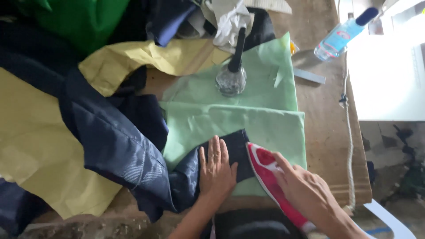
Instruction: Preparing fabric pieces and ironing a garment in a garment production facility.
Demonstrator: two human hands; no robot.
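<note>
L hand (217, 170) lies flat, fingers together & stretched out, palm down on a flap of navy cloth (119, 141), pressing it to the green sheet (265, 119). R hand (310, 194) is wrapped round the handle of a red iron (265, 170), index finger laid along the top; iron's tip points far-left, resting on the flap's right edge, just beside the L fingers. Flap sits near-centre on the board; rest of the navy cloth bunches away to the left & over yellow paper (40, 141), which spreads left and up behind it.

Far of the hands, on the green sheet: a round glass bottle (231, 79) w/ a tall black top, upright. Far right, a clear blue bottle (343, 35) w/ dark cap lies tilted by the white machine (389, 75). A white cord (349, 146) runs down the right side of the wooden table (327, 132). Green fabric (75, 22) & crumpled white paper (228, 22) at the far edge.
</note>
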